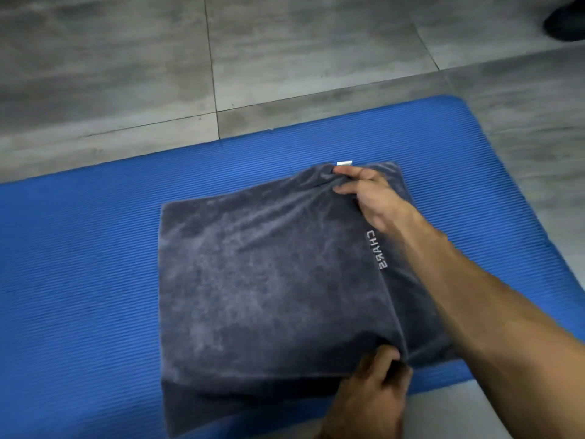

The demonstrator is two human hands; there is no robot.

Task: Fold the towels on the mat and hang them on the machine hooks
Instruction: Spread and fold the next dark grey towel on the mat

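A dark grey towel lies folded in layers on the blue ribbed mat, with white lettering along its right side. My right hand reaches across to the far edge and pinches the top layer beside a small white label. My left hand pinches the near edge of the same top layer at the towel's lower right. The top layer's edge runs between the two hands, over a lower layer that shows to the right.
The mat lies on a grey tiled floor with dark joints. The mat's right end curves off at the upper right. A dark object sits at the top right corner. No machine or hooks are in view.
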